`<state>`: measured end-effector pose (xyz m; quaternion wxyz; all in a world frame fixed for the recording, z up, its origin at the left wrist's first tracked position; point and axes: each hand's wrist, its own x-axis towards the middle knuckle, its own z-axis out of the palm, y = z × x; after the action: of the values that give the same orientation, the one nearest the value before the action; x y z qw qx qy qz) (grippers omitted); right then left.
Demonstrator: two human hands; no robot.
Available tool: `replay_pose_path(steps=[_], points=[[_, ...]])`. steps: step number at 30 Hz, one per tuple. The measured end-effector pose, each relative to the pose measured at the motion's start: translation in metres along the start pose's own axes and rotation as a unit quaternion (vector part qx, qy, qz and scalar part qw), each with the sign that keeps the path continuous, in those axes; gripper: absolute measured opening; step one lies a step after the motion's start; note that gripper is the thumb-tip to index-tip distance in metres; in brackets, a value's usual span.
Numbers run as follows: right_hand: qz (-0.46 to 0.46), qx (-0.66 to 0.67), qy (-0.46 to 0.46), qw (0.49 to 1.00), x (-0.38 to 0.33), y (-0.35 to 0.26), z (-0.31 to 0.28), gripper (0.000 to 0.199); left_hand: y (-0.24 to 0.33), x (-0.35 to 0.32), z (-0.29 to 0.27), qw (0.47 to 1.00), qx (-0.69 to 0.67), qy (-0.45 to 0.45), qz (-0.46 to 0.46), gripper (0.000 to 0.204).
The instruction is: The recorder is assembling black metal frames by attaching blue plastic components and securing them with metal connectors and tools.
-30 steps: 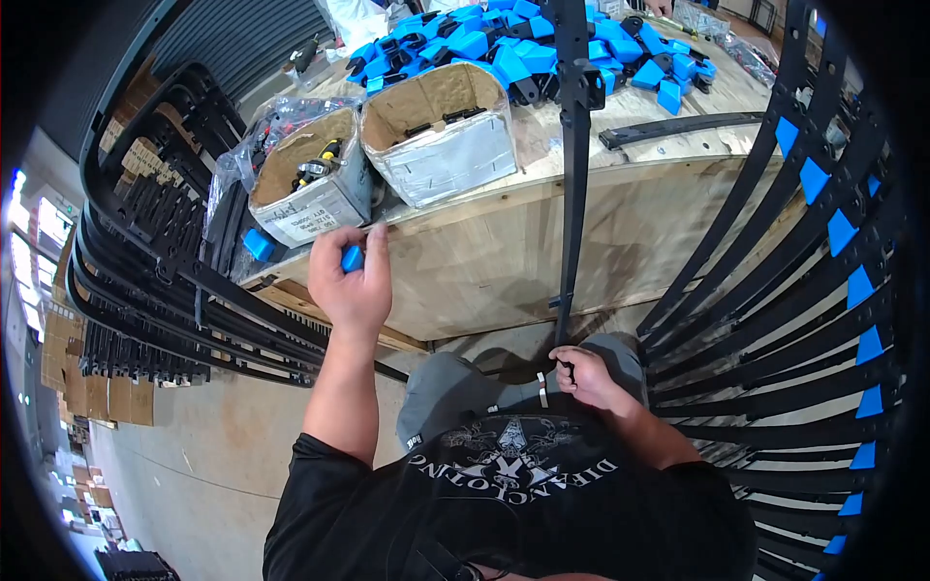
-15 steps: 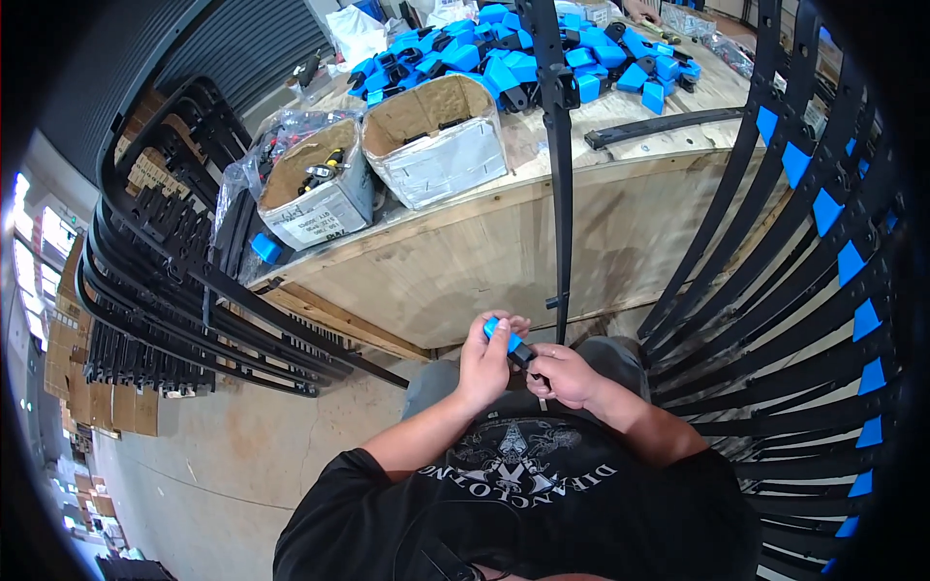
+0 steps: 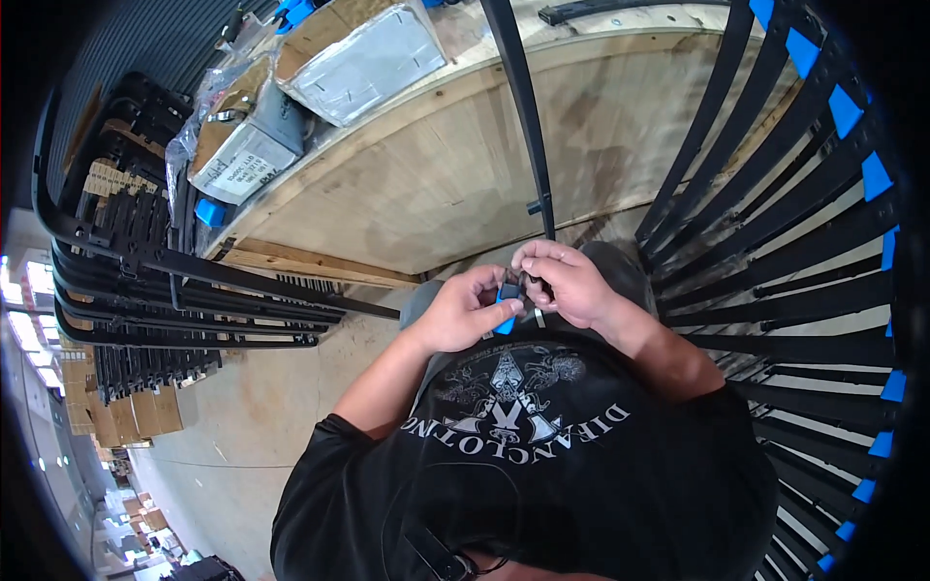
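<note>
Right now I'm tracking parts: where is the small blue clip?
In the head view, centre frame, the small blue clip is pinched in the left hand, touching the right hand at the lower end of the long black strip.

Concrete floor (image 3: 262, 426), plywood workbench (image 3: 436, 184), black racks (image 3: 145, 281), perhaps warehouse aisles beyond

Black short-sleeved T-shirt, white emblem and arched lettering on the chest, bare forearms, no gloves
</note>
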<state>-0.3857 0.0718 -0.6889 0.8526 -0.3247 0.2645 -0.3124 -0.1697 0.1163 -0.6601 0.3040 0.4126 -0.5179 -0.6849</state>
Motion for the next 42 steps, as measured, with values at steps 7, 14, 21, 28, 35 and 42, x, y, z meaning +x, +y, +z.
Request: replay_pose_path(steps=[7,14,21,28,35,42], points=[[-0.091,0.042,0.059,0.993,-0.004,0.011,0.006,0.009,-0.023,0.015,0.016,0.992,-0.03,0.08,0.092,0.016],[-0.091,0.016,0.053,0.994,-0.008,0.015,0.008,0.009,-0.005,0.012,0.031,0.974,0.055,0.205,0.082,0.012],[-0.093,-0.089,0.029,0.991,-0.011,-0.01,-0.001,0.01,0.02,0.021,0.018,0.975,0.102,0.185,0.075,0.011],[-0.214,-0.003,0.09,0.973,-0.014,-0.084,0.007,0.013,0.109,0.045,0.011,0.989,-0.013,0.106,0.104,0.052],[-0.291,-0.045,0.093,0.951,-0.014,-0.155,0.036,0.016,0.207,0.07,0.041,0.899,0.026,0.109,0.424,0.074],[-0.351,-0.074,0.06,0.932,-0.011,-0.209,0.062,0.013,0.225,0.089,0.043,0.875,0.054,0.235,0.419,0.038]])
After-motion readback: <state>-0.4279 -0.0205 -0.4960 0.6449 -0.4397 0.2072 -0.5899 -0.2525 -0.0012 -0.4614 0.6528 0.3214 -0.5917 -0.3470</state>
